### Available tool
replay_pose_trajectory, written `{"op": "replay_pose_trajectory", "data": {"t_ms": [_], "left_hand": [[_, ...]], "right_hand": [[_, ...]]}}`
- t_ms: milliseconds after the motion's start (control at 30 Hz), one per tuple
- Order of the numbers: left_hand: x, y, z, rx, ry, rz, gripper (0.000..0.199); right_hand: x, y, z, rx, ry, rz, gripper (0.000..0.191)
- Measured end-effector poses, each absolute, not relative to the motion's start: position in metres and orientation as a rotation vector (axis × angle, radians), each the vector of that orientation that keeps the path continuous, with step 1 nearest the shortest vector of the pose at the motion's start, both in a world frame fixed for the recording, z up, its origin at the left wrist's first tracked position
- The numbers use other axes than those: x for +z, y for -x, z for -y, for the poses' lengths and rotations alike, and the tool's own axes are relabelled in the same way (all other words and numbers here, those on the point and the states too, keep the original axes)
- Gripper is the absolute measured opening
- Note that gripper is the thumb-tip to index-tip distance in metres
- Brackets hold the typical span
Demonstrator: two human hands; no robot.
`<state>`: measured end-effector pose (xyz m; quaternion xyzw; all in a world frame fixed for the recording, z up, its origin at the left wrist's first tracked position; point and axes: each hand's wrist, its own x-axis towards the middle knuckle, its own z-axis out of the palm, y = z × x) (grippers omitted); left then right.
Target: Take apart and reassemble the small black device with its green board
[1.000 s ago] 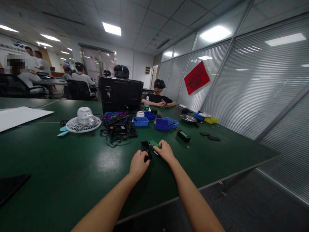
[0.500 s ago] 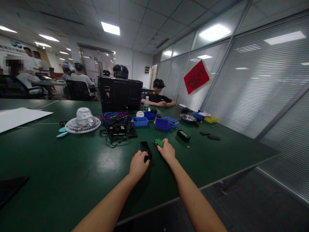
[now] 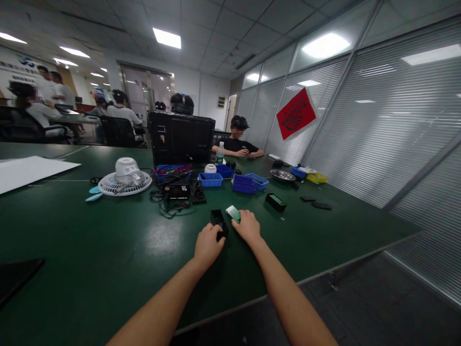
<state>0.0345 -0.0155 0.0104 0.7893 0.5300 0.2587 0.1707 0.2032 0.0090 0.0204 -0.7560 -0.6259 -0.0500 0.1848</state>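
Note:
A black open-topped box (image 3: 217, 218) stands on the green table (image 3: 144, 269), and my left hand (image 3: 208, 244) is closed round its near end. Just to the right, my right hand (image 3: 248, 226) grips a small green circuit board (image 3: 233, 213), whose face catches the light. The board is beside the box, apart from it. Farther right lies a second black box (image 3: 276, 202) with a green panel in its top. A small pale ring (image 3: 283, 219) lies near that box.
Behind the hands are a black device with cables (image 3: 176, 191), blue trays (image 3: 210, 179), a metal bowl (image 3: 283, 176) and a white fan part (image 3: 125, 178). Flat black pieces (image 3: 321, 205) lie at the right. A person (image 3: 238, 144) sits across the table.
The circuit board has been tilted in my right hand, so its face now looks pale and shiny. My left hand stays on the black box.

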Motion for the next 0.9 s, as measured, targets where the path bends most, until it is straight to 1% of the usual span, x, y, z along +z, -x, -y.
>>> {"op": "replay_pose_trajectory", "data": {"t_ms": [167, 233, 400, 467, 533, 633, 700, 900], "left_hand": [[0.012, -0.034, 0.016, 0.735, -2.249, -1.482, 0.019], [0.012, -0.034, 0.016, 0.746, -2.241, -1.474, 0.024], [0.011, -0.035, 0.015, 0.767, -2.191, -1.449, 0.041], [0.01, -0.037, 0.015, 0.78, -2.153, -1.468, 0.05], [0.009, -0.038, 0.014, 0.788, -2.107, -1.498, 0.053], [0.007, -0.039, 0.014, 0.802, -2.067, -1.508, 0.045], [0.006, -0.039, 0.014, 0.794, -2.07, -1.511, 0.038], [0.01, -0.038, 0.015, 0.728, -2.106, -1.532, 0.032]], "right_hand": [[0.02, -0.206, -0.01, -0.112, 2.136, 1.747, 0.037], [0.021, -0.211, -0.011, -0.092, 2.148, 1.724, 0.037], [0.026, -0.22, -0.014, 0.084, 2.136, 1.578, 0.038], [0.028, -0.22, -0.014, 0.093, 2.04, 1.449, 0.036], [0.031, -0.217, -0.012, 0.099, 1.879, 1.335, 0.037], [0.034, -0.204, -0.008, 0.141, 1.636, 1.293, 0.042], [0.034, -0.19, -0.005, 0.129, 1.551, 1.342, 0.041], [0.029, -0.162, 0.0, -0.112, 1.564, 1.615, 0.03]]}}
